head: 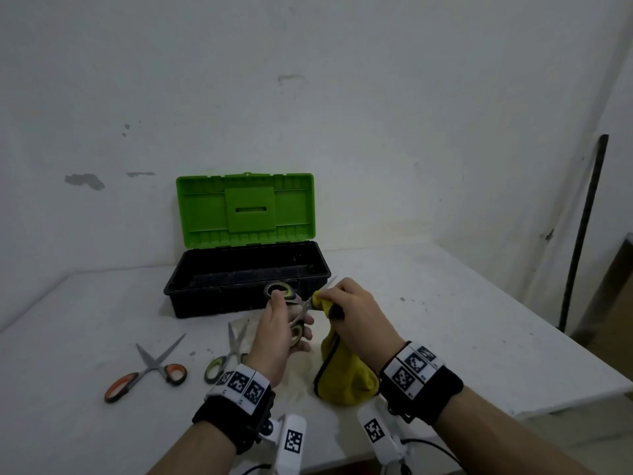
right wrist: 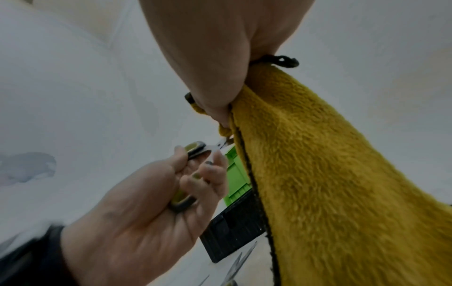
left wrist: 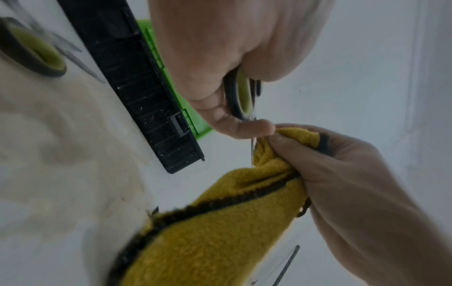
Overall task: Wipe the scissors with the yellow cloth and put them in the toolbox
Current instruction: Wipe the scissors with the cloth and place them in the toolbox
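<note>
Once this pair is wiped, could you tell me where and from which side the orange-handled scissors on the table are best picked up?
Take the orange-handled scissors by the handle loops, coming from above on the near side. They lie flat on the table, blades spread open and pointing away toward the toolbox, so the loops are the blunt, near end.

scissor blades hidden in cloth, toolbox interior dark

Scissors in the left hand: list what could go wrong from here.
1. The right hand pinches the yellow cloth round the blades of the held scissors; a slip could cut the fingers.
2. The hanging cloth might snag the green-handled scissors on the table.
3. The left hand grips only the handles, so a hard pull may twist them loose.
</note>
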`<state>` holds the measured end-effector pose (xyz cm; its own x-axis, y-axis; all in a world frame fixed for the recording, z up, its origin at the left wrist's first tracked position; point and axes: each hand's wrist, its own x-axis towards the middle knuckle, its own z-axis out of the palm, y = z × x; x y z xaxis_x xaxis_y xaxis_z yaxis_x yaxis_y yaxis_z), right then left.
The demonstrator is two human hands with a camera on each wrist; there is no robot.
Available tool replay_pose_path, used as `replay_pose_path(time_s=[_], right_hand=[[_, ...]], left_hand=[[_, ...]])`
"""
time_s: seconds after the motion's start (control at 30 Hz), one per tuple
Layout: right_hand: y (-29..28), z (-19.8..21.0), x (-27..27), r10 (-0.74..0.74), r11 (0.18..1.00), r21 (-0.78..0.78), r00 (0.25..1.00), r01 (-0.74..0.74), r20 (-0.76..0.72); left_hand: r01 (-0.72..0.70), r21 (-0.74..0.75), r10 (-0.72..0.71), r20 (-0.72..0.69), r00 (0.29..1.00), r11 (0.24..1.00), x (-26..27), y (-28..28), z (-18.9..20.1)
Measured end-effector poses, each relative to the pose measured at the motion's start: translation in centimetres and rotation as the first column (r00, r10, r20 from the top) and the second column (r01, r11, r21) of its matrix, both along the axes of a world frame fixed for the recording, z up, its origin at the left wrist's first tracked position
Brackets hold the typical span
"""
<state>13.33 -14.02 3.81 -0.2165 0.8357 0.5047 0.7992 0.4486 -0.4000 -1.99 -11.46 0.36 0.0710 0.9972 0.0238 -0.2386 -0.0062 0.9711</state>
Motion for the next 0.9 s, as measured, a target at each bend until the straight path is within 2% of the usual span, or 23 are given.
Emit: replay_pose_path(time_s=[0.17,0.23,0.3,0.37,0.47,0.57,0.67,0.8,0.9], right_hand=[[0.7,-0.1,1.8,-0.052,0.998,0.041,0.995,0.056,-0.086],[1.0,-0.4,2.8,-0.084,0.994,0.061,0.990,0.091,-0.115],[1.2,-0.6,3.7,-0.117,0.989,0.069,0.985,0.127,-0.130],[1.3,-0.9,4.5,-0.139,0.986,0.075,0.981,0.150,-0.135],[1.3,-1.4,4.8,-0.145,0.984,0.082,0.981,0.156,-0.132],[1.5,-1.7,4.8,-0.144,0.985,0.080,0.981,0.155,-0.133],[1.6,-2.1,4.6,-0.139,0.986,0.068,0.981,0.150,-0.138],[1.9,-2.5,4.7,-0.136,0.987,0.067,0.981,0.146,-0.140],[1.9,-2.7,4.9,-0.139,0.987,0.064,0.979,0.150,-0.151]], left_hand=[[0.034,0.112,-0.016,-0.154,0.988,0.993,-0.9,0.0,0.2],[0.051,0.222,0.016,-0.290,0.957,0.974,-1.7,0.5,0.0],[0.116,0.348,0.100,-0.545,0.832,0.930,-2.7,1.0,0.0],[0.207,0.435,0.189,-0.706,0.683,0.877,-3.4,1.2,0.2],[0.317,0.542,0.297,-0.763,0.575,0.778,-3.7,1.2,0.5],[0.391,0.564,0.331,-0.788,0.519,0.727,-3.7,1.2,0.2],[0.409,0.564,0.324,-0.790,0.521,0.718,-3.4,1.0,0.4],[0.377,0.515,0.268,-0.797,0.542,0.769,-3.2,0.6,1.0],[0.315,0.473,0.175,-0.738,0.651,0.823,-2.9,0.2,1.5]])
